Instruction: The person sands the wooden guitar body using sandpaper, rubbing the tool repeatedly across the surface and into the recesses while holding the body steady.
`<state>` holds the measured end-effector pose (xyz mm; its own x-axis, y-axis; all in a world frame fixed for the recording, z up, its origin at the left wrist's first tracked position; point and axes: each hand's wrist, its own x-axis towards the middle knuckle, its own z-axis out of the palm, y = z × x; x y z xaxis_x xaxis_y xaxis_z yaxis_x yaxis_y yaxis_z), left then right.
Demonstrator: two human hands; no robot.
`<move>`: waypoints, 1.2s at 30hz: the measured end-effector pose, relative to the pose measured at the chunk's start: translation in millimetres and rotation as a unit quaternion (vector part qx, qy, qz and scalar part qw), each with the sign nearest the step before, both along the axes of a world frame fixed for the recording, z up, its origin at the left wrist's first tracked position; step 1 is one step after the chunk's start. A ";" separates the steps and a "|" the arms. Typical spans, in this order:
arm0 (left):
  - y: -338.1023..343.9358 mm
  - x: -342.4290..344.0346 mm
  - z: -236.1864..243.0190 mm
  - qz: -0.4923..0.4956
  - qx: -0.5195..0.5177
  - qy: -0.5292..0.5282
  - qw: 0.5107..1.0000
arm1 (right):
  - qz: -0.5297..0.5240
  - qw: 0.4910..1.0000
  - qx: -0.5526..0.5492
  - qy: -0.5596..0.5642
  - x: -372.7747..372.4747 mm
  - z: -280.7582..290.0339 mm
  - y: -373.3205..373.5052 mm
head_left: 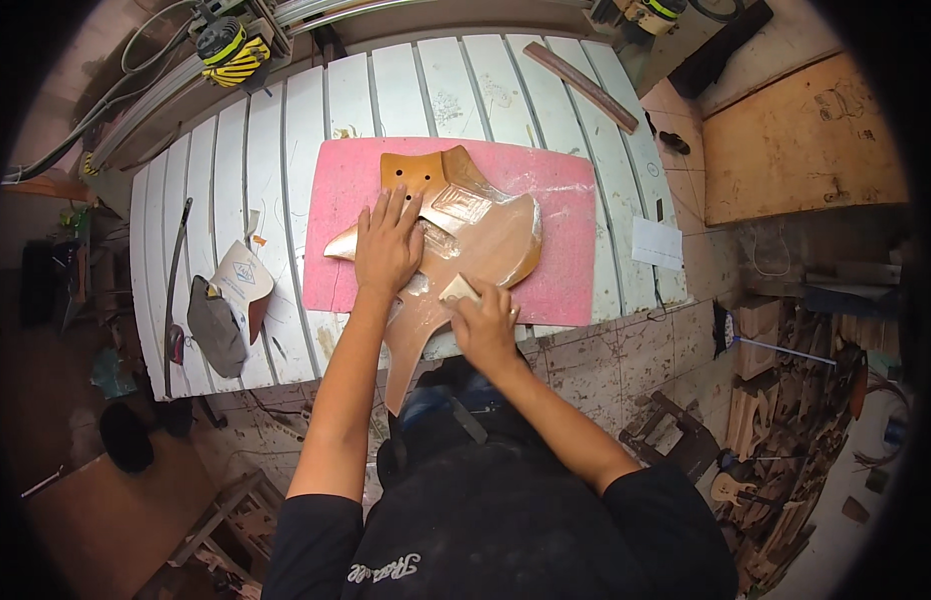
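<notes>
A wooden guitar body (496, 240), glossy amber with dark holes in its top section, lies on a pink foam mat (560, 290); one long horn reaches past the table's near edge. My left hand (389, 245) rests on the body with fingers extended across it, just below the holes. My right hand (491, 322) grips a small pale beige pad (460, 292) against the sanded-looking lower middle of the body, thumb and fingers bent around it.
A white slatted table (306, 110) carries a wooden strip (578, 85), paper (656, 242), a grey cloth (214, 328) and a printed sheet (244, 270). Machine rails run behind it. A plywood board (771, 140) stands right; wood pieces (756, 420) crowd the lower right.
</notes>
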<state>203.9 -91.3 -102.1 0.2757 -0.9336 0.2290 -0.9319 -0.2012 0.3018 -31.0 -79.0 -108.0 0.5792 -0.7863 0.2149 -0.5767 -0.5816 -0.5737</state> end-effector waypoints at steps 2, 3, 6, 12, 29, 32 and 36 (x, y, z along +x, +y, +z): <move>-5.5 -2.9 0.6 -0.004 -0.001 -0.002 1.000 | 0.010 0.992 -0.116 0.038 -13.3 -25.0 -48.2; -0.8 0.0 -1.0 0.000 0.004 -0.008 1.000 | -0.102 0.982 0.004 0.159 -3.3 -8.8 -85.7; -1.1 1.3 -6.1 0.001 0.001 -0.016 1.000 | -0.171 0.984 -0.037 0.013 -18.3 7.7 -139.1; 0.5 2.1 -4.7 0.006 0.005 -0.012 1.000 | 0.030 0.997 -0.064 0.018 3.8 -3.0 -21.4; 7.7 1.5 -3.0 0.017 0.004 0.002 1.000 | -0.112 0.984 -0.004 0.137 2.9 -4.4 -154.7; 23.1 -8.9 -9.5 0.042 0.005 0.052 0.998 | -0.200 0.974 0.002 0.103 -49.2 0.2 -232.1; 115.8 -61.4 -2.1 0.173 0.045 0.107 0.978 | -0.239 0.970 0.049 -0.006 -127.9 -20.0 -223.2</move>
<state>142.6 24.5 -104.2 0.6105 -0.7902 0.0525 -0.7214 -0.5275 0.4486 -158.9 -302.2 -128.0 0.1412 -0.9813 0.1307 -0.7605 -0.1920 -0.6203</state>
